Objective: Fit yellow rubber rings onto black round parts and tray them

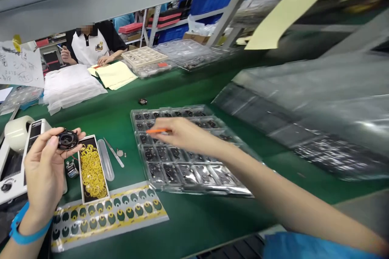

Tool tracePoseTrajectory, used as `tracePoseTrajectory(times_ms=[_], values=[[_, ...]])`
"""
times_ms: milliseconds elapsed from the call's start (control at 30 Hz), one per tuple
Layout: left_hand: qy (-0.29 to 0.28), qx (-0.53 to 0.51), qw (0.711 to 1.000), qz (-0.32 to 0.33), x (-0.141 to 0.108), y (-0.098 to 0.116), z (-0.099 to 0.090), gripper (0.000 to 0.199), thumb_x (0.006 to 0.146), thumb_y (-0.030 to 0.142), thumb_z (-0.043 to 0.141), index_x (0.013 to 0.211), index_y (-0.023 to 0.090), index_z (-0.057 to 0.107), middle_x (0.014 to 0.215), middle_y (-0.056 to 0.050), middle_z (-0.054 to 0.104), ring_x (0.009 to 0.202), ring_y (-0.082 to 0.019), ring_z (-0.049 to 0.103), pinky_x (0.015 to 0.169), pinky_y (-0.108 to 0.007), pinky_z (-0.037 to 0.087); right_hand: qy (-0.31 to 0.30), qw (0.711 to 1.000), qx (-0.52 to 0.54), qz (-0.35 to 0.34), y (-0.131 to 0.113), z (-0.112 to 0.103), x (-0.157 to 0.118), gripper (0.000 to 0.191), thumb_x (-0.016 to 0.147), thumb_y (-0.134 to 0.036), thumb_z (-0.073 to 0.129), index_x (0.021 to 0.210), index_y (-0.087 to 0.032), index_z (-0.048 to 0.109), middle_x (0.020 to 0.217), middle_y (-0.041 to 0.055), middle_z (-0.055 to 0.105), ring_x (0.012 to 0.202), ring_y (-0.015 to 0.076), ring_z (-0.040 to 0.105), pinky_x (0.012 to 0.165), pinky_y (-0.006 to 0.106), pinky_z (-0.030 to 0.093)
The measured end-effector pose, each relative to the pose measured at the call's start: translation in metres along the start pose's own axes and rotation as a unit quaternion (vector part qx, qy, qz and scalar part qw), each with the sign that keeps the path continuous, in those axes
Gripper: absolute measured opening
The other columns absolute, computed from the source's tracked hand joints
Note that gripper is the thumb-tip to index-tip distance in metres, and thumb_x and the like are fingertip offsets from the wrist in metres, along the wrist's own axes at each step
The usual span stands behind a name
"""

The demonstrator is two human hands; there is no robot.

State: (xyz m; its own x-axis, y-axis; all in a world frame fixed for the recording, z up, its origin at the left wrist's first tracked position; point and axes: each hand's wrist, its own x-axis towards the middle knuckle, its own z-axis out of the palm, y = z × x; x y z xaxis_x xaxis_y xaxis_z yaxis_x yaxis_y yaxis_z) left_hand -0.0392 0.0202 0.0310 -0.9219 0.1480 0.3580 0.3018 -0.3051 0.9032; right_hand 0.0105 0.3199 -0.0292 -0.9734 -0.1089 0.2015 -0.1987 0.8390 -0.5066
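My left hand [45, 166]: fingers closed round the rim of one round black part [68, 140], raised. My right hand [179, 129]: fingers pinched on one slim orange tool [158, 131], over a clear compartment tray [194, 190] of dark parts. Just right of my left hand: white-rimmed box [80, 174], holding many yellow rings [92, 170]. Beyond that hand, far left: paper sheet [21, 66], handwritten, writing too unclear to read.

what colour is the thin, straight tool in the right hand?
Bright orange; the thin, straight tool shows in the head view.
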Motion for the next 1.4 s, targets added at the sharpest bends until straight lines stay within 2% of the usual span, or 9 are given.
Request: tracePoseTrajectory(times_ms=[200, 367, 500, 667, 767, 867, 1033, 1233, 1400], values=[[-0.01, 0.014, 0.998, -0.064, 0.0, -0.015, 0.004, 0.013, 0.089, 0.025, 0.064, 0.097, 0.016, 0.07, 0.093, -0.011, 0.074, 0.094, -0.027, 0.071, 0.074, -0.024, 0.061, -0.099, 0.992, -0.073, 0.002, 0.014, 0.026, -0.021, 0.017, 0.085, -0.012, 0.058, 0.09, -0.016, 0.074, 0.086, 0.0057, 0.068, 0.068, 0.0166, 0.062, 0.06, 0.025, 0.041], [-0.056, 0.014, 0.983, -0.172, -0.002, -0.028, 0.01, 0.024, 0.086, 0.029, 0.067, 0.105, 0.014, 0.067, 0.099, -0.012, 0.073, 0.099, -0.027, 0.07, 0.08, -0.029, 0.061, -0.115, 0.988, -0.103, -0.004, 0.001, 0.048, -0.015, 0.014, 0.077, -0.004, 0.061, 0.075, -0.013, 0.071, 0.083, 0.008, 0.067, 0.068, 0.0184, 0.062, 0.055, 0.025, 0.037], [-0.077, 0.015, 0.976, -0.204, -0.005, -0.031, 0.011, 0.031, 0.082, 0.024, 0.069, 0.112, 0.015, 0.065, 0.103, -0.012, 0.073, 0.102, -0.027, 0.068, 0.084, -0.034, 0.061, -0.103, 0.99, -0.091, -0.033, -0.003, 0.044, -0.006, 0.021, 0.071, 0.002, 0.056, 0.063, -0.014, 0.066, 0.071, 0.0052, 0.063, 0.06, 0.0161, 0.058, 0.055, 0.026, 0.037], [-0.118, 0.0, 0.976, -0.18, -0.008, -0.028, 0.007, 0.033, 0.086, 0.022, 0.063, 0.118, 0.018, 0.061, 0.113, -0.01, 0.07, 0.107, -0.025, 0.066, 0.092, -0.037, 0.058, -0.002, 0.997, 0.042, -0.063, -0.035, 0.015, 0.008, 0.027, 0.084, -0.008, 0.047, 0.089, -0.017, 0.073, 0.08, 0.0054, 0.063, 0.067, 0.0163, 0.058, 0.059, 0.026, 0.041], [-0.135, -0.005, 0.977, -0.167, -0.009, -0.026, 0.006, 0.033, 0.09, 0.023, 0.061, 0.122, 0.02, 0.059, 0.117, -0.009, 0.068, 0.109, -0.025, 0.066, 0.096, -0.038, 0.057, 0.085, 0.965, 0.243, -0.049, -0.072, 0.005, 0.016, 0.021, 0.088, -0.026, 0.055, 0.081, -0.019, 0.073, 0.073, 0.0032, 0.059, 0.061, 0.0143, 0.052, 0.054, 0.026, 0.037], [-0.132, -0.005, 0.979, -0.153, -0.011, -0.025, 0.006, 0.034, 0.09, 0.025, 0.062, 0.123, 0.019, 0.058, 0.119, -0.01, 0.067, 0.113, -0.027, 0.063, 0.097, -0.042, 0.056, 0.121, 0.934, 0.335, -0.034, -0.105, 0.008, 0.027, 0.02, 0.081, -0.032, 0.062, 0.068, -0.019, 0.07, 0.067, 0.0004, 0.052, 0.055, 0.0113, 0.04, 0.051, 0.026, 0.032], [-0.131, 0.018, 0.984, -0.12, -0.014, -0.021, 0.007, 0.039, 0.089, 0.031, 0.064, 0.124, 0.018, 0.057, 0.123, -0.011, 0.064, 0.117, -0.028, 0.06, 0.095, -0.042, 0.058, 0.125, 0.916, 0.379, -0.026, -0.124, 0.02, 0.043, 0.017, 0.074, -0.029, 0.063, 0.061, -0.017, 0.062, 0.075, 0.0017, 0.054, 0.061, 0.012, 0.042, 0.057, 0.027, 0.034], [-0.146, 0.033, 0.984, -0.097, -0.017, -0.021, 0.01, 0.037, 0.089, 0.031, 0.063, 0.124, 0.019, 0.058, 0.123, -0.011, 0.064, 0.117, -0.028, 0.06, 0.095, -0.04, 0.058, 0.081, 0.92, 0.381, -0.044, -0.124, 0.02, 0.043, 0.017, 0.079, -0.027, 0.059, 0.065, -0.017, 0.064, 0.083, 0.0037, 0.058, 0.064, 0.0127, 0.047, 0.06, 0.027, 0.038], [-0.151, 0.016, 0.984, -0.09, -0.019, -0.022, 0.011, 0.033, 0.09, 0.024, 0.06, 0.123, 0.02, 0.06, 0.122, -0.009, 0.065, 0.117, -0.026, 0.06, 0.098, -0.039, 0.057, 0.103, 0.926, 0.36, -0.044, -0.127, 0.024, 0.041, 0.017, 0.08, -0.025, 0.058, 0.065, -0.018, 0.062, 0.081, 0.0036, 0.058, 0.065, 0.0135, 0.049, 0.058, 0.027, 0.04]])
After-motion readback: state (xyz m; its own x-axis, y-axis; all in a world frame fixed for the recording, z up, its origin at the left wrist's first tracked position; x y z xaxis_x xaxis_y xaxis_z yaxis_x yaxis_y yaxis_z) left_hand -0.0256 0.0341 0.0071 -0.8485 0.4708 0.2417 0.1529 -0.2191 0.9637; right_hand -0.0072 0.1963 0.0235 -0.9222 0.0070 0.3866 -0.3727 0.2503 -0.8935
